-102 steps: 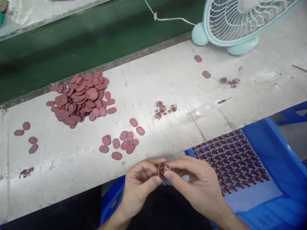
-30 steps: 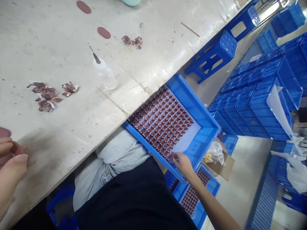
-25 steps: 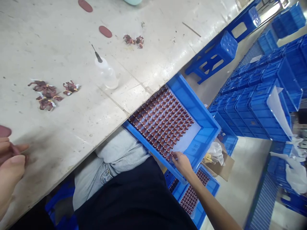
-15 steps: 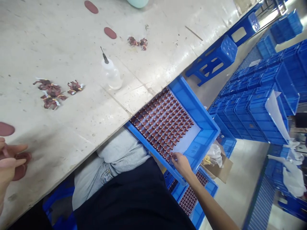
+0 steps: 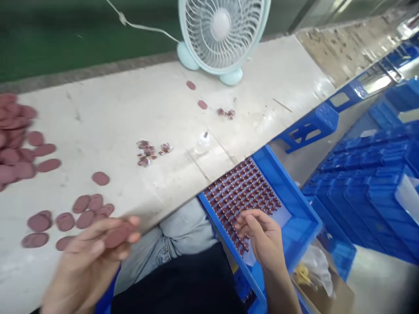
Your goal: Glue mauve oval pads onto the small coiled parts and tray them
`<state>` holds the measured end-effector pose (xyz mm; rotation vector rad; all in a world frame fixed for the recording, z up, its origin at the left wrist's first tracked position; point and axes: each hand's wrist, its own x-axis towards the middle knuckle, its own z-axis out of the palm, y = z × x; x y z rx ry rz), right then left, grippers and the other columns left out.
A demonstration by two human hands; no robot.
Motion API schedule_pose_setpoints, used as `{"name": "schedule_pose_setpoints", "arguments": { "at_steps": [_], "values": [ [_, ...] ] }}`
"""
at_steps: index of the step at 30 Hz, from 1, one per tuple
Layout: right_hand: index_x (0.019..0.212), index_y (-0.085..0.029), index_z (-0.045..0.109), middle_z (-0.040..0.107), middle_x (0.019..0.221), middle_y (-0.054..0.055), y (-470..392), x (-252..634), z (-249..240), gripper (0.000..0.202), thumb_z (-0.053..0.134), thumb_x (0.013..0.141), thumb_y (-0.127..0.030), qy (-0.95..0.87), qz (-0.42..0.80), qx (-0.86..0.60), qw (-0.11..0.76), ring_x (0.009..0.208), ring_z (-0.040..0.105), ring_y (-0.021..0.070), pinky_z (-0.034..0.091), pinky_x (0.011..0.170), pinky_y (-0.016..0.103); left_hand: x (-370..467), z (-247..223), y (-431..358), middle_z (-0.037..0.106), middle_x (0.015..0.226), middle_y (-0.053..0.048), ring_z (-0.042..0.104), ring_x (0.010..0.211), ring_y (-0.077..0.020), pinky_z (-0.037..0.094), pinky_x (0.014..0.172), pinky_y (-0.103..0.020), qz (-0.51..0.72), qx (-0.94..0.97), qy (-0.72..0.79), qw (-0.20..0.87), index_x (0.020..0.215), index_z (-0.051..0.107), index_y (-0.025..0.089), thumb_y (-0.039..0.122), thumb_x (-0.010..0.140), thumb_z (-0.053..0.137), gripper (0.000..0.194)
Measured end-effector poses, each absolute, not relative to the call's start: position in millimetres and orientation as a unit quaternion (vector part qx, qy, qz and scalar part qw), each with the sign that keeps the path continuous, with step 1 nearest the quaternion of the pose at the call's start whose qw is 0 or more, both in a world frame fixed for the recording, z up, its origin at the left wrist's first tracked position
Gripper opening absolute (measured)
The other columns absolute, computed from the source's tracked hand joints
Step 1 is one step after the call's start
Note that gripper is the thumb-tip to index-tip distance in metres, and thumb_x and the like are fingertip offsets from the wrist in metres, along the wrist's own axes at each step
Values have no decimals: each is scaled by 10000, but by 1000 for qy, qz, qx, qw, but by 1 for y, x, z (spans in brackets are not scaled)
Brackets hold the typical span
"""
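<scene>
My left hand (image 5: 87,257) pinches a reddish-brown oval disc (image 5: 118,235) between thumb and fingers, near the table's front edge. Several similar loose oval discs (image 5: 64,221) lie on the table beside that hand. My right hand (image 5: 262,233) hovers over a blue crate (image 5: 303,218) at the table's edge. Its fingers are loosely bent, and nothing shows in them. Rows of small brown pieces (image 5: 242,187) stand in the crate on a pale sheet; the hand hides some of them.
A heap of oval discs (image 5: 15,144) lies at the left. Small brown figures (image 5: 145,152) and a white needle-tip bottle (image 5: 203,143) stand mid-table. A pale-blue fan (image 5: 221,26) is behind. Blue stools (image 5: 322,117) and stacked crates (image 5: 369,196) occupy the right.
My right hand has lifted off the pieces in the crate. My left hand has moved into fuller view with the oval disc. The view has shifted, now showing the fan and heap.
</scene>
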<state>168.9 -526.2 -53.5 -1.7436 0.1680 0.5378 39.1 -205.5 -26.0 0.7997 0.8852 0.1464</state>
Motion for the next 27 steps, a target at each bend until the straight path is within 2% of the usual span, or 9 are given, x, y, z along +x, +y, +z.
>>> {"name": "schedule_pose_setpoints", "arguments": {
  "at_steps": [2, 4, 5, 8, 10, 15, 20, 23, 27],
  "values": [
    [876, -219, 641, 603, 691, -5, -474, 186, -39, 525, 479, 889, -718, 37, 277, -677, 681, 516, 567, 130, 448, 363, 212, 46, -23, -225, 808, 941, -69, 739, 685, -195, 565, 496, -172, 48, 320, 394, 860, 849, 807, 224, 269, 589, 930, 291],
    [977, -198, 667, 550, 670, -29, -425, 207, -33, 696, 334, 888, -803, 20, 354, -563, 747, 437, 453, 84, 333, 275, 160, 52, -20, -242, 804, 980, -79, 742, 709, -182, 582, 539, -175, 43, 273, 377, 884, 879, 802, 222, 267, 663, 897, 240],
    [1065, -175, 666, 557, 703, -32, -403, 219, -32, 739, 347, 878, -815, 32, 410, -449, 793, 436, 423, 60, 304, 264, 128, 53, -20, -248, 802, 999, -88, 745, 722, -179, 585, 555, -175, 44, 254, 362, 896, 891, 799, 219, 258, 691, 880, 220],
    [1225, -119, 600, 612, 831, -22, -357, 253, -37, 697, 448, 914, -724, 74, 472, -161, 864, 507, 471, 11, 367, 343, 36, 51, -21, -254, 790, 1073, -115, 758, 786, -175, 593, 602, -167, 47, 215, 324, 920, 939, 789, 208, 221, 770, 818, 172],
    [1185, -119, 598, 613, 808, -37, -343, 269, -40, 548, 487, 962, -607, 81, 463, -100, 877, 539, 513, 0, 418, 414, 12, 46, -23, -252, 775, 1135, -128, 763, 842, -175, 597, 640, -160, 53, 202, 309, 928, 986, 781, 196, 197, 817, 771, 169],
    [1031, -134, 645, 558, 641, -65, -346, 257, -27, 377, 546, 957, -490, 60, 459, -154, 873, 452, 510, 28, 429, 379, 74, 38, -27, -248, 740, 1223, -146, 760, 937, -189, 591, 669, -141, 67, 186, 277, 940, 1063, 763, 173, 173, 865, 717, 203],
    [990, -212, 686, 611, 593, -33, -360, 197, 2, 397, 662, 847, -582, -24, 370, -435, 821, 357, 491, 82, 413, 302, 159, 42, -31, -250, 752, 1197, -125, 761, 950, -198, 596, 670, -145, 61, 159, 271, 947, 1099, 756, 186, 164, 857, 729, 244],
    [976, -233, 676, 607, 589, -32, -362, 175, 9, 406, 680, 830, -611, -45, 358, -489, 795, 336, 480, 90, 415, 297, 182, 42, -32, -251, 740, 1228, -104, 751, 991, -201, 590, 673, -136, 54, 162, 266, 949, 1144, 744, 197, 115, 821, 752, 333],
    [967, -231, 662, 579, 574, -37, -363, 171, 9, 420, 651, 837, -629, -38, 362, -496, 788, 330, 458, 83, 396, 297, 174, 40, -34, -251, 760, 1162, -91, 747, 1000, -203, 597, 703, -147, 64, 182, 252, 948, 1083, 750, 212, 110, 794, 785, 308]
  ]
}}
